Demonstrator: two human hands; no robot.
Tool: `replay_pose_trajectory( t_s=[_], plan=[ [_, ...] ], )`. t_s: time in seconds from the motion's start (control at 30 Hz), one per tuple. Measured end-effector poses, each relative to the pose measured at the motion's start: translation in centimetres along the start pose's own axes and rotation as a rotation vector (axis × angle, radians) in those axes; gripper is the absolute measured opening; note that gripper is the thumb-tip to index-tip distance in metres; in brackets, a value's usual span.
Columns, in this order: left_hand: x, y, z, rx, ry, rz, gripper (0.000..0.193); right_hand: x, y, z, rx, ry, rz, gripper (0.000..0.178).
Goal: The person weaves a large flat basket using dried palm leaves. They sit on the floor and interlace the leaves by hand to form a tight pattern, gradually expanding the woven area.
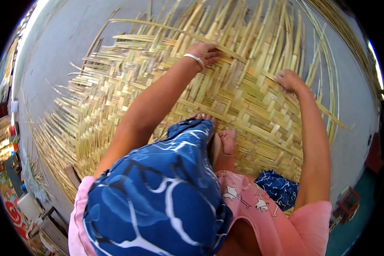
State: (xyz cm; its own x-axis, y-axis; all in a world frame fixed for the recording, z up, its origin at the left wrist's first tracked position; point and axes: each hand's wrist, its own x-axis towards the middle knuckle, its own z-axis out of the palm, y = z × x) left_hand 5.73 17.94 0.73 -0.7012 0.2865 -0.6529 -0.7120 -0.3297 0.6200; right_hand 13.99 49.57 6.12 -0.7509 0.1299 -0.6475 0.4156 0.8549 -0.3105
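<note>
A large mat of split bamboo strips [115,91], woven in a diagonal pattern, lies on the floor beneath me. My left hand [204,53] rests on its upper part, fingers stretched to the right beside a long bamboo strip [158,25] that crosses the weave at a slant. Its thumb side is blurred. Further right, my right hand [288,81] is closed at a slanting bamboo strip [328,113], whose end sticks out past the mat's right side. The fingertips there are partly hidden. My bare feet [228,141] stand on the weave.
Unwoven strip ends [281,34] fan out at the far edge, over the grey floor [59,42]. A bundle of thin strips [343,25] lies at the far right. Blue patterned cloth [279,187] lies by my right side. A small reddish stool-like object [349,202] is at lower right.
</note>
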Motion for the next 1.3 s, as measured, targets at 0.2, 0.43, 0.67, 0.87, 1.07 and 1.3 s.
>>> replay_pose_trajectory(
  t_s=[0.2, 0.43, 0.67, 0.87, 1.07, 1.3],
  plan=[
    [0.4, 0.0, 0.9, 0.095, 0.064, 0.061, 0.021, 0.5, -2.0, 1.5, -0.254, 0.173, -0.192, 0.027],
    [-1.0, -1.4, 0.6, 0.177, 0.123, 0.228, 0.019, 0.4, -1.9, 2.3, -0.178, 0.222, -0.177, 0.026],
    [-0.8, -1.5, 0.2, 0.204, 0.111, 0.167, 0.021, 0.8, -3.2, 2.1, -0.371, 0.139, -0.149, 0.019],
    [-1.2, -0.4, -0.9, 0.051, 0.014, 0.101, 0.021, -0.7, -5.8, 3.1, -0.562, 0.369, -0.345, 0.015],
    [-1.9, 1.2, -2.1, 0.116, -0.229, 0.057, 0.022, 0.7, -10.4, 6.3, -0.132, 0.476, -0.602, 0.014],
    [-0.3, 3.9, -2.0, 0.397, -0.408, 0.169, 0.034, 1.6, -11.8, 5.3, -0.023, 0.327, -0.409, 0.024]
  ],
)
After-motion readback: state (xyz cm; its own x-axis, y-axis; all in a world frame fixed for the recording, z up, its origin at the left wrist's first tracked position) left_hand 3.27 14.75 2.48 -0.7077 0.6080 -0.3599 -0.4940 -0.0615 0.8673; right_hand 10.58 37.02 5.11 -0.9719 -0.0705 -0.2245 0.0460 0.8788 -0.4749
